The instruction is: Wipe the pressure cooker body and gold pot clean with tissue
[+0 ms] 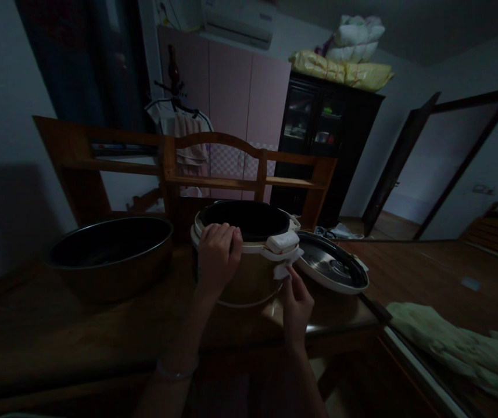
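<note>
An electric cooker (pixel 249 278) with a pale rim and a dark, open inside stands in front of me on the wooden table. My left hand (pixel 220 255) is closed over its near rim, left of centre, fingers curled over the edge. Low by the cooker's right side, my right hand (pixel 296 299) pinches a white tissue (pixel 282 270), which touches the wall just below the white handle (pixel 282 241). The round lid (pixel 336 264) lies to the right with its metal inner face up. To the left stands a wide inner pot (pixel 113 276), dark inside.
The table (pixel 144 337) has a raised wooden shelf (pixel 214 181) along its back. At the lower right lies a pale green cloth (pixel 453 337). Behind are pink wardrobe doors (pixel 230 98), a black cabinet (pixel 314 116) and a doorway.
</note>
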The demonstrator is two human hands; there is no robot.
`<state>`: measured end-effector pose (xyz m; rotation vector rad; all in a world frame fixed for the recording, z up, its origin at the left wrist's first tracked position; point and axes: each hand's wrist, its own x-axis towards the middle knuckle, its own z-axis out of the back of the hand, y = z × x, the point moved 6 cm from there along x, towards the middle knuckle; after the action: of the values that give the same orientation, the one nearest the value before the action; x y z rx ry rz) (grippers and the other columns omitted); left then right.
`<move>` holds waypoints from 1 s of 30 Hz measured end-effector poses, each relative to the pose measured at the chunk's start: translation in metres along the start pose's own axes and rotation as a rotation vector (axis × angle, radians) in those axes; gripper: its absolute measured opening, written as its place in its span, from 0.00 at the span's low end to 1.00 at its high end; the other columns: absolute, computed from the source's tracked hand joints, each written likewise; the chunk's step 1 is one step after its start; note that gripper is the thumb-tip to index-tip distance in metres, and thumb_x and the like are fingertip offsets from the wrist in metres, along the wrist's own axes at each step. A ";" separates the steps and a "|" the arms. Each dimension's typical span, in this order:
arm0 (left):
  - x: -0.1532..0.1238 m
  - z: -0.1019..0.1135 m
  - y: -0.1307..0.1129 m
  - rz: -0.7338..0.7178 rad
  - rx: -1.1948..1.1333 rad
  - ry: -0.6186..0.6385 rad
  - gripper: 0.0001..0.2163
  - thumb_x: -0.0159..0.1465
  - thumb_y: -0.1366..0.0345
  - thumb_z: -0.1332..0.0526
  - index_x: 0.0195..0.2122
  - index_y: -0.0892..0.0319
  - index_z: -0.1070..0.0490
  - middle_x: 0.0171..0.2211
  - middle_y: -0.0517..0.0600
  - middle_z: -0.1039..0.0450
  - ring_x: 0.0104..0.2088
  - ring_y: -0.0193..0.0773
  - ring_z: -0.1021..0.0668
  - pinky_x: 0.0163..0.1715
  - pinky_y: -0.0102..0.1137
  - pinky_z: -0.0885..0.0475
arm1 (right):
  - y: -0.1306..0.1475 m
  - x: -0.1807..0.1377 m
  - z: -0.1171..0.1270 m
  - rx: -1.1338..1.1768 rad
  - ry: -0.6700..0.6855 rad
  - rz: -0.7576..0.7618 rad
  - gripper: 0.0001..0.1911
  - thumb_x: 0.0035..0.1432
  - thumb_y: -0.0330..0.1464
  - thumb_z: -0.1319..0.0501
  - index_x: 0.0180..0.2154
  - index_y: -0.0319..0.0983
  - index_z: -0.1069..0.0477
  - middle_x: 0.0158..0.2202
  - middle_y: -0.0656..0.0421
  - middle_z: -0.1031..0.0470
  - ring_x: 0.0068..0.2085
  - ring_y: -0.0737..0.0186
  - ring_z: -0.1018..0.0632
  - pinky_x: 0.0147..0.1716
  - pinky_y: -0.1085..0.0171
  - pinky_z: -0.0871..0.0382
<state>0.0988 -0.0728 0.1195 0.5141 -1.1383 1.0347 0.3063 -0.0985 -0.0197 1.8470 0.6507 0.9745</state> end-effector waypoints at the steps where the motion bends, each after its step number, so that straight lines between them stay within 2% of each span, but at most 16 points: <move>1: 0.000 0.000 0.000 0.002 -0.002 0.003 0.11 0.70 0.65 0.52 0.31 0.56 0.35 0.31 0.50 0.30 0.38 0.41 0.29 0.47 0.40 0.36 | -0.005 0.002 0.002 0.059 -0.021 -0.052 0.23 0.57 0.44 0.34 0.50 0.39 0.21 0.52 0.52 0.20 0.56 0.49 0.23 0.56 0.54 0.31; 6: 0.000 0.000 0.000 0.002 0.007 -0.003 0.11 0.70 0.65 0.52 0.31 0.55 0.35 0.31 0.50 0.29 0.38 0.41 0.29 0.47 0.40 0.36 | -0.022 0.012 0.008 0.198 -0.077 -0.186 0.29 0.57 0.50 0.37 0.52 0.37 0.23 0.49 0.51 0.19 0.48 0.51 0.18 0.46 0.56 0.24; 12: 0.000 -0.001 0.000 0.007 -0.011 -0.001 0.12 0.70 0.65 0.52 0.30 0.55 0.35 0.31 0.50 0.30 0.38 0.42 0.29 0.47 0.40 0.35 | -0.023 0.011 0.006 0.252 -0.069 -0.225 0.28 0.56 0.49 0.37 0.51 0.37 0.22 0.46 0.52 0.18 0.45 0.53 0.18 0.44 0.58 0.24; 15: 0.000 -0.002 0.001 0.007 -0.007 0.000 0.12 0.70 0.65 0.52 0.30 0.55 0.35 0.31 0.50 0.29 0.38 0.42 0.29 0.47 0.40 0.36 | -0.021 0.008 0.007 0.265 -0.063 -0.229 0.27 0.54 0.44 0.35 0.52 0.37 0.23 0.45 0.54 0.18 0.43 0.55 0.18 0.44 0.58 0.25; 19: -0.001 -0.001 0.001 0.002 0.010 -0.011 0.11 0.70 0.65 0.52 0.31 0.55 0.34 0.32 0.50 0.29 0.39 0.42 0.29 0.48 0.40 0.35 | -0.012 0.003 0.006 0.195 -0.018 -0.168 0.28 0.51 0.38 0.32 0.54 0.39 0.25 0.45 0.55 0.18 0.45 0.56 0.19 0.48 0.60 0.28; 24: 0.000 -0.001 -0.001 0.005 0.012 0.008 0.12 0.70 0.65 0.52 0.31 0.55 0.36 0.31 0.50 0.30 0.38 0.42 0.29 0.47 0.40 0.36 | 0.001 -0.001 -0.004 0.141 0.053 -0.081 0.30 0.52 0.37 0.30 0.57 0.40 0.28 0.49 0.53 0.19 0.51 0.53 0.21 0.52 0.57 0.29; 30: 0.000 -0.001 -0.001 0.005 -0.004 0.014 0.11 0.70 0.66 0.52 0.31 0.55 0.36 0.31 0.50 0.31 0.38 0.41 0.30 0.47 0.40 0.36 | 0.004 -0.002 -0.011 0.131 -0.056 -0.036 0.30 0.51 0.36 0.30 0.56 0.39 0.28 0.49 0.52 0.19 0.49 0.53 0.20 0.51 0.56 0.28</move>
<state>0.1000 -0.0722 0.1194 0.5007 -1.1299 1.0385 0.2961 -0.0967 -0.0137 1.9635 0.7259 0.8707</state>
